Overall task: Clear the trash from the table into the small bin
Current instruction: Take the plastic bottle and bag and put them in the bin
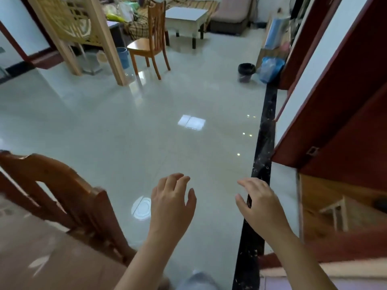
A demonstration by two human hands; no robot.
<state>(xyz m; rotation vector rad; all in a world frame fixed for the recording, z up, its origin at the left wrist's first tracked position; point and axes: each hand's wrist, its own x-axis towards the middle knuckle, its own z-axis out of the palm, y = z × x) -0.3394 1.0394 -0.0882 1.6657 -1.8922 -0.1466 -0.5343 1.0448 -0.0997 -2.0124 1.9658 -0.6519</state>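
Observation:
A small dark bin (246,72) lined with a black bag stands on the shiny floor far ahead at the right, next to a blue plastic bag (270,70). My left hand (171,204) hovers low in the middle of the view, fingers apart and holding nothing. To its right, my right hand (260,204) is also spread and holds nothing. A brown table (41,258) fills the bottom-left corner, blurred, and I can make out no trash on it.
A wooden chair back (62,191) stands at the table's edge on my left. Another wooden chair (150,42), a blue bucket (122,57) and a wooden lattice screen (79,24) stand farther off. A red-brown door (335,101) and a black threshold strip (263,143) run along the right.

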